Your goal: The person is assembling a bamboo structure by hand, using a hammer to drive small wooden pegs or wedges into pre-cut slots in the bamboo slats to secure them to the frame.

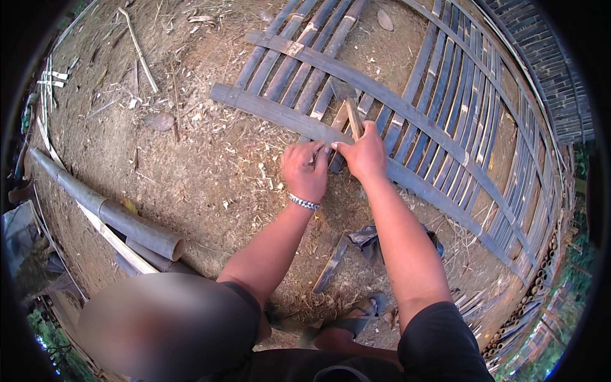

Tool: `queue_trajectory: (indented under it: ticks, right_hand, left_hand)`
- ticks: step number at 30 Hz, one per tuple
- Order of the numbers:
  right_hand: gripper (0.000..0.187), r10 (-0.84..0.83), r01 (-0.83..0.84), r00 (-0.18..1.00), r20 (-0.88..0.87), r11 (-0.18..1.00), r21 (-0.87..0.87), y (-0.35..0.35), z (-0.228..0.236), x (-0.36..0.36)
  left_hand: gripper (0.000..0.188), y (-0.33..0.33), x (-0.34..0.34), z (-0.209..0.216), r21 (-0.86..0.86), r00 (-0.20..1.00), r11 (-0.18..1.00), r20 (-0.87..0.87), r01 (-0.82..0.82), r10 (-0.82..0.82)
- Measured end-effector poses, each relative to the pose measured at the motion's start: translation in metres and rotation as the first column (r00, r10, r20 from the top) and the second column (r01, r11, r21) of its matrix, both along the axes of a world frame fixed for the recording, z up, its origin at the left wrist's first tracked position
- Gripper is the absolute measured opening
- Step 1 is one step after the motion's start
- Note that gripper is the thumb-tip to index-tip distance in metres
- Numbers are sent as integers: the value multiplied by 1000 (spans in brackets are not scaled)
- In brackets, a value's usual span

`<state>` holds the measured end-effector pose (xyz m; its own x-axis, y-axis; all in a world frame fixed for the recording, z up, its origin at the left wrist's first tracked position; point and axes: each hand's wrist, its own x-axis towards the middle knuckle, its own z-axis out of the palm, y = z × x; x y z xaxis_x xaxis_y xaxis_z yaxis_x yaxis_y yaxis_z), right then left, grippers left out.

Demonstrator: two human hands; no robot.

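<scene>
A large lattice panel of bamboo slats [331,68] lies on the ground ahead of me, crossed by long dark bamboo rails [273,113]. My right hand [367,155] is closed around a short, pale-edged wooden piece [354,119] that stands up from the panel, its thumb at the near rail. Close beside it, at the near side of the same rail, my left hand [305,170] has its fingers curled in a pinch. Whatever lies between those fingertips is too small to make out. The lower ends of some slats are hidden behind my hands.
Thick bamboo poles [143,228] lie at the left. A short wooden stick [331,264] and a dark crumpled plastic or cloth [366,240] are near my sandalled foot [359,317]. Wood shavings litter the dirt. Stacked bamboo lengths [534,293] line the right edge.
</scene>
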<state>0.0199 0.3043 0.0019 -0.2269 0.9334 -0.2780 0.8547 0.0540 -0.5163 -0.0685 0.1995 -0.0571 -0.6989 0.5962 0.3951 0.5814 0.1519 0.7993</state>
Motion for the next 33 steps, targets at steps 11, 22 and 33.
queue_trajectory:
  ticks: [11, 22, 33]
  right_hand:
    - [74, 31, -32, 999, -40, 999, -25, 1, -3, 8]
    - [44, -97, 60, 921, -377, 992, -108, 7, -35, 26]
    - [35, -149, 11, 851, -504, 964, -267, -38, 10, 48]
  left_hand:
    - [9, 27, -1, -14, -72, 996, 997, -92, 8, -15]
    - [7, 30, 1, -17, -89, 995, 996, -95, 2, -10]
    - [9, 31, 1, -18, -84, 990, 996, -140, -13, 1]
